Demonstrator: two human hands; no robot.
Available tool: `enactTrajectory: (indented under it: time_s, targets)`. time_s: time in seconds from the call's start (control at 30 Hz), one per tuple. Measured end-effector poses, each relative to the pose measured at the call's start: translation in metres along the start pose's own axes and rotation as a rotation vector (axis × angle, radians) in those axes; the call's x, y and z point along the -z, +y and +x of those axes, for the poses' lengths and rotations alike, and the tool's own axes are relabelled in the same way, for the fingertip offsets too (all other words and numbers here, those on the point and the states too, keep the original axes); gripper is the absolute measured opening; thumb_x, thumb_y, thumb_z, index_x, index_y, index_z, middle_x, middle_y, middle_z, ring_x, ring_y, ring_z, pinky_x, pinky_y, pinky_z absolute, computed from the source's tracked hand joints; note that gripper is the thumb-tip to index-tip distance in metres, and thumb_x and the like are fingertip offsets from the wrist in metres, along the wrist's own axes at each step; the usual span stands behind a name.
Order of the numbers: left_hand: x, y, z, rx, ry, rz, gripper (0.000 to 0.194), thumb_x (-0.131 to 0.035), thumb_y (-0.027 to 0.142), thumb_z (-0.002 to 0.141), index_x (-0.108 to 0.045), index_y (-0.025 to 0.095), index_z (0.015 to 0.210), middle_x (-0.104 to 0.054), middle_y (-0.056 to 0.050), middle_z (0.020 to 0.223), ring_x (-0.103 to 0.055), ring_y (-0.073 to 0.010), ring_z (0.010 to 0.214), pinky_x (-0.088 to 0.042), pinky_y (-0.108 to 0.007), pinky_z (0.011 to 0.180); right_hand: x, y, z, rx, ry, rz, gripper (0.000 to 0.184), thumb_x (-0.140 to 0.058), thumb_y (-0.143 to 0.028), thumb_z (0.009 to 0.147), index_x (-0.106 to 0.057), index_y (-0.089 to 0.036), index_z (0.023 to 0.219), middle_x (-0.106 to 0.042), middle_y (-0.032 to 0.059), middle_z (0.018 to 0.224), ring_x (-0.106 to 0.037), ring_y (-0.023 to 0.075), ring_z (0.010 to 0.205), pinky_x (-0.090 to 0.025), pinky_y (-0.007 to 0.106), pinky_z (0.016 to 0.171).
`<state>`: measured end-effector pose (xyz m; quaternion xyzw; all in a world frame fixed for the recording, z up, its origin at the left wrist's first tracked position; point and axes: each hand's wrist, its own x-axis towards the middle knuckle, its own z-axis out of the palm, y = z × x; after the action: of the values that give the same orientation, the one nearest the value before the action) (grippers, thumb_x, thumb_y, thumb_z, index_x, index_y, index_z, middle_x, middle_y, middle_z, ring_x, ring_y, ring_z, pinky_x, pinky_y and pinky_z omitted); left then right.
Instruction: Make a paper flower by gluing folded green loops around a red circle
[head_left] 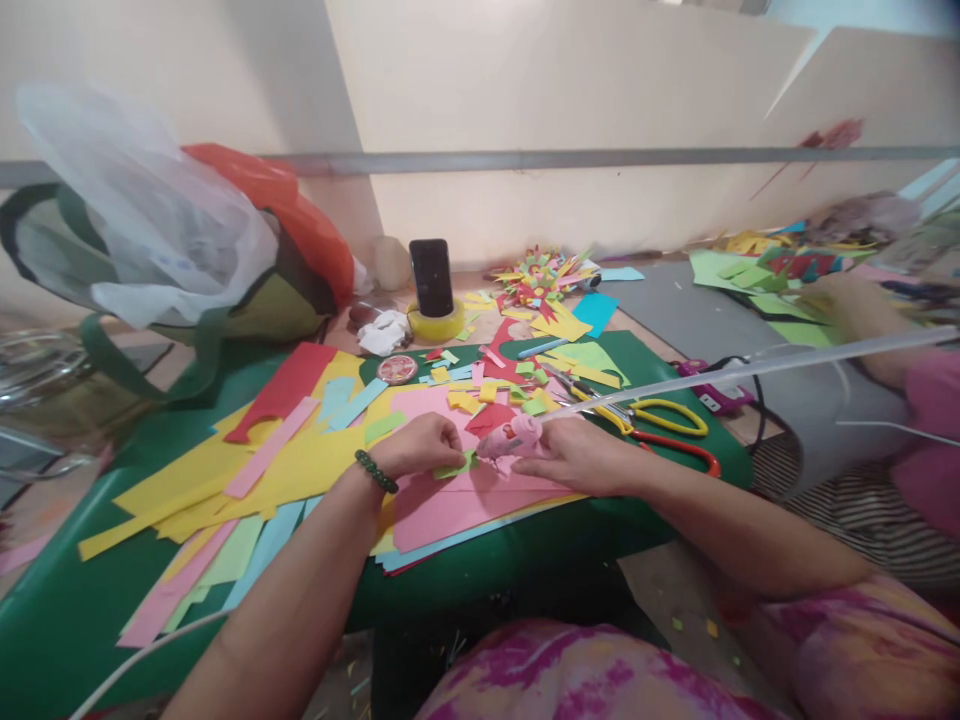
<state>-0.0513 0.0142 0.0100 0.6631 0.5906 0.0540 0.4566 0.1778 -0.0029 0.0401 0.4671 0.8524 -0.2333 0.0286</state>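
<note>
My left hand (420, 443), a dark green bead bracelet at its wrist, pinches a small green paper strip (450, 470) above stacked pink sheets (442, 522). From the right, my right hand (581, 458) grips a pink glue gun (511, 440), its nozzle pointing left at the strip, close to my left fingertips. A long translucent glue stick (720, 377) runs from the gun's back toward the right edge. Just beyond the gun lie folded yellow and green paper pieces (491, 392) and a red paper piece (490, 420).
Scissors with yellow handles (675, 415) and an orange-red handle (690, 455) lie right. A phone (431, 277) leans upright on a yellow tape roll (437, 322). Paper strips (277, 450) cover the left. Behind are a bag (292, 305) and spiky paper ornament (541, 277). Another person's arm (870, 325) is right.
</note>
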Motion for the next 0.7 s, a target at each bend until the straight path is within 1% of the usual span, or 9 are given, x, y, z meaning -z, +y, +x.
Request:
enactTrajectory:
  time_s: [0.13, 0.2, 0.27, 0.33, 0.4, 0.47, 0.5, 0.57, 0.7]
  targets:
    - [-0.001, -0.002, 0.001, -0.017, 0.017, 0.001, 0.012, -0.059, 0.027, 0.053, -0.059, 0.017, 0.059, -0.057, 0.001, 0.052, -0.05, -0.0132, 0.051, -0.035, -0.024, 0.047, 0.008, 0.003, -0.013, 0.049, -0.037, 0.014, 0.054, -0.048, -0.059, 0.087, -0.05, -0.018, 0.052, -0.038, -0.0018, 0.051, -0.036, 0.0108, 0.049, -0.025, 0.025, 0.05]
    - [-0.001, -0.003, 0.001, -0.038, 0.006, -0.012, 0.013, -0.06, 0.029, 0.054, -0.059, 0.017, 0.059, -0.058, 0.001, 0.054, -0.05, -0.0132, 0.052, -0.036, -0.024, 0.048, 0.017, 0.01, -0.029, 0.056, 0.04, 0.09, 0.053, -0.047, -0.062, 0.086, -0.057, -0.018, 0.056, -0.046, 0.0001, 0.052, -0.043, 0.0135, 0.051, -0.031, 0.026, 0.052]
    - [0.001, -0.003, 0.0, -0.055, -0.01, -0.021, 0.016, -0.062, 0.032, 0.055, -0.059, 0.017, 0.06, -0.058, 0.001, 0.055, -0.049, -0.0131, 0.052, -0.036, -0.024, 0.049, 0.029, 0.024, -0.046, 0.041, 0.222, 0.204, 0.052, -0.045, -0.065, 0.085, -0.067, -0.02, 0.071, -0.058, 0.0026, 0.062, -0.054, 0.0183, 0.061, -0.04, 0.027, 0.058]
    - [0.005, -0.001, -0.003, -0.064, -0.017, -0.004, 0.02, -0.064, 0.036, 0.057, -0.058, 0.017, 0.061, -0.056, 0.001, 0.055, -0.048, -0.013, 0.052, -0.035, -0.024, 0.049, 0.041, 0.044, -0.06, -0.059, 0.45, 0.257, 0.053, -0.046, -0.068, 0.083, -0.07, -0.021, 0.082, -0.064, 0.0039, 0.068, -0.059, 0.0223, 0.069, -0.044, 0.029, 0.062]
    - [0.013, 0.0, -0.008, -0.105, -0.001, -0.003, 0.026, -0.067, 0.041, 0.059, -0.056, 0.017, 0.059, -0.053, 0.002, 0.055, -0.046, -0.0122, 0.053, -0.033, -0.023, 0.049, 0.05, 0.071, -0.066, -0.259, 0.654, 0.221, 0.053, -0.048, -0.068, 0.082, -0.071, -0.02, 0.083, -0.064, 0.0044, 0.064, -0.06, 0.0235, 0.068, -0.044, 0.029, 0.06]
    - [0.022, -0.001, -0.013, -0.161, -0.026, -0.109, 0.032, -0.07, 0.047, 0.06, -0.057, 0.018, 0.059, -0.051, 0.003, 0.056, -0.045, -0.0119, 0.054, -0.034, -0.023, 0.05, 0.056, 0.1, -0.063, -0.472, 0.782, 0.153, 0.05, -0.047, -0.063, 0.085, -0.07, -0.019, 0.083, -0.062, 0.0052, 0.059, -0.06, 0.0234, 0.064, -0.042, 0.029, 0.057]
    - [0.026, -0.002, -0.015, -0.19, -0.017, -0.187, 0.034, -0.07, 0.049, 0.062, -0.057, 0.018, 0.06, -0.052, 0.002, 0.058, -0.045, -0.0119, 0.056, -0.036, -0.023, 0.051, 0.057, 0.114, -0.058, -0.551, 0.802, 0.118, 0.049, -0.045, -0.061, 0.088, -0.07, -0.018, 0.083, -0.062, 0.0062, 0.059, -0.061, 0.0235, 0.064, -0.042, 0.029, 0.058]
    - [0.032, -0.004, -0.017, -0.235, 0.113, -0.321, 0.036, -0.075, 0.05, 0.06, -0.059, 0.018, 0.061, -0.052, 0.002, 0.061, -0.043, -0.0108, 0.058, -0.035, -0.021, 0.052, 0.057, 0.137, -0.043, -0.655, 0.785, 0.057, 0.046, -0.044, -0.055, 0.091, -0.069, -0.017, 0.086, -0.064, 0.0078, 0.061, -0.063, 0.0234, 0.066, -0.041, 0.028, 0.06]
    - [0.034, -0.009, -0.014, -0.182, 0.346, -0.557, 0.041, -0.084, 0.048, 0.048, -0.06, 0.017, 0.06, -0.045, 0.005, 0.057, -0.031, -0.006, 0.05, -0.026, -0.019, 0.045, 0.053, 0.163, -0.01, -0.722, 0.673, 0.033, 0.049, -0.04, -0.056, 0.094, -0.067, -0.015, 0.09, -0.064, 0.0076, 0.063, -0.062, 0.0197, 0.063, -0.039, 0.027, 0.061]
